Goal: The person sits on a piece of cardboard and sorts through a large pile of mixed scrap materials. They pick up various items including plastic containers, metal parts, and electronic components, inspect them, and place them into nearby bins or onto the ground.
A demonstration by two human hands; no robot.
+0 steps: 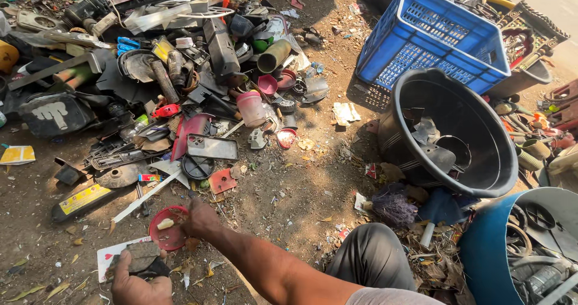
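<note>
Nearest the camera, the left hand [137, 281] is closed around a dark flat scrap [142, 258], while the right hand [198, 219] pinches the rim of a red lid [168, 236] on the dirt ground [289, 202] beside the scrap heap [180, 88]; it looks light, stiff, best gripped at its edge.

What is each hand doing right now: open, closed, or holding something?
Left hand: closed on a dark flat scrap piece.
Right hand: gripping the rim of a red round lid.
</note>
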